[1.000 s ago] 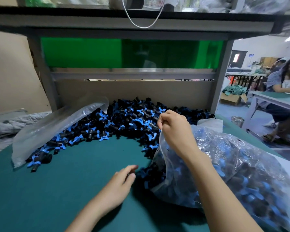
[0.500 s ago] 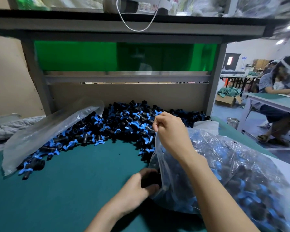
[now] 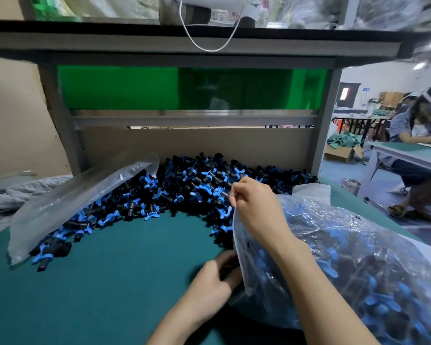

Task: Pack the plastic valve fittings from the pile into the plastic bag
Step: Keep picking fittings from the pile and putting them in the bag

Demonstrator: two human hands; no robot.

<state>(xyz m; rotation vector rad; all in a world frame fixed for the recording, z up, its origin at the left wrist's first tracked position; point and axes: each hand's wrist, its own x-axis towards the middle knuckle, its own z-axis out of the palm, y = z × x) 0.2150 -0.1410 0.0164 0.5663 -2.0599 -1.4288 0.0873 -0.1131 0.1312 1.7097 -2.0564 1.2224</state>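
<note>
Pinching the bag (image 3: 358, 257) by its top rim: right hand (image 3: 255, 210), fingers clenched on the film, mouth lifted and facing left. Left hand (image 3: 213, 282) sits at the bag's mouth, low on the green table (image 3: 110, 282), fingers curled round a few dark fittings (image 3: 226, 268); it is blurred, so I can't count them. The bag lies on its side at right, already bulging with black-and-blue parts. The pile (image 3: 197, 185) lies along the back of the table, against the board. A second clear bag (image 3: 72, 202) lies over the pile's left end. Another person (image 3: 418, 135) sits at a table far right.
</note>
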